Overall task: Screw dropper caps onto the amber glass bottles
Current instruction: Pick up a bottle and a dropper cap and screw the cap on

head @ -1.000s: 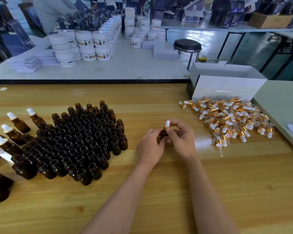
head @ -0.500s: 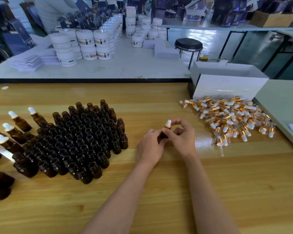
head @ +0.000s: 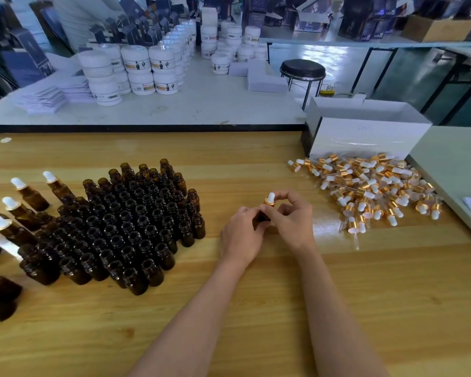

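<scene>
At the middle of the wooden table (head: 256, 308) my left hand (head: 239, 235) grips an amber bottle (head: 262, 216), mostly hidden by my fingers. My right hand (head: 292, 216) pinches the gold collar of the dropper cap (head: 270, 199) with a white bulb that sits on that bottle's neck. A block of several open amber bottles (head: 131, 221) stands to the left. Several capped bottles (head: 27, 194) stand at the far left. A heap of loose dropper caps (head: 370, 186) lies to the right.
A white cardboard box (head: 365, 134) stands behind the cap heap. A pale table (head: 460, 164) adjoins on the right. Beyond the wooden table, a white bench holds stacked white jars (head: 136, 69) and leaflets; a black stool (head: 302, 70) stands nearby.
My right-hand fingers have shifted around the cap on the bottle. Both hands and the bottle stay at the same spot.
</scene>
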